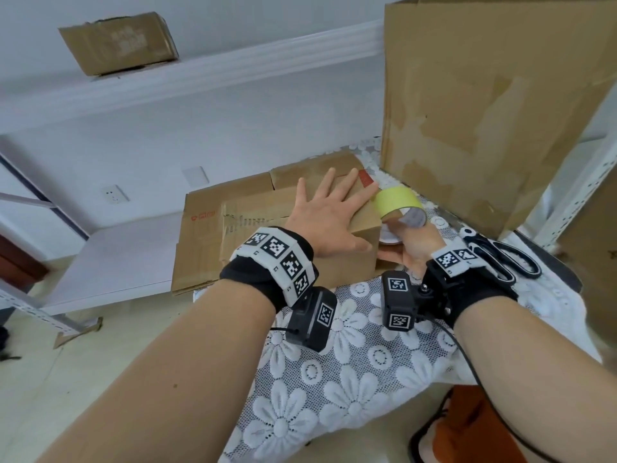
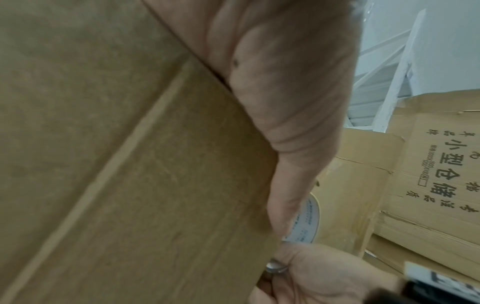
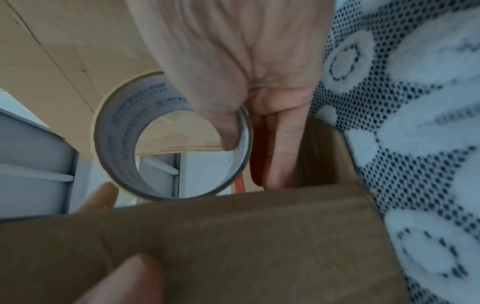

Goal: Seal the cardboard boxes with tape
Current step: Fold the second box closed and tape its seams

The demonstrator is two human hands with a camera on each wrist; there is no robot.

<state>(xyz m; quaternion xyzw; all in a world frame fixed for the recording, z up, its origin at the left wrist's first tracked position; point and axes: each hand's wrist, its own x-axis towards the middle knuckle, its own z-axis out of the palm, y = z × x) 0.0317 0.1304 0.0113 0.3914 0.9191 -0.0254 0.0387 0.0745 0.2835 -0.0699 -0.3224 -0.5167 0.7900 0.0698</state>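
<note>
The small brown cardboard box [image 1: 350, 228] sits on the white lace-flower tablecloth [image 1: 350, 379], flaps down, and I see no tape run along its top seam yet. The left hand [image 1: 325, 217] lies flat and spread on the lid, pinning it. At the box's right end the right hand [image 1: 412, 243] grips the yellowish roll of packing tape [image 1: 399, 203], thumb hooked inside the core. So sealing looks barely begun. Black-handled scissors [image 1: 500, 259] wait to the right, a tall cardboard carton [image 1: 484, 111] beyond, flattened cartons [image 1: 207, 235] left.
</note>
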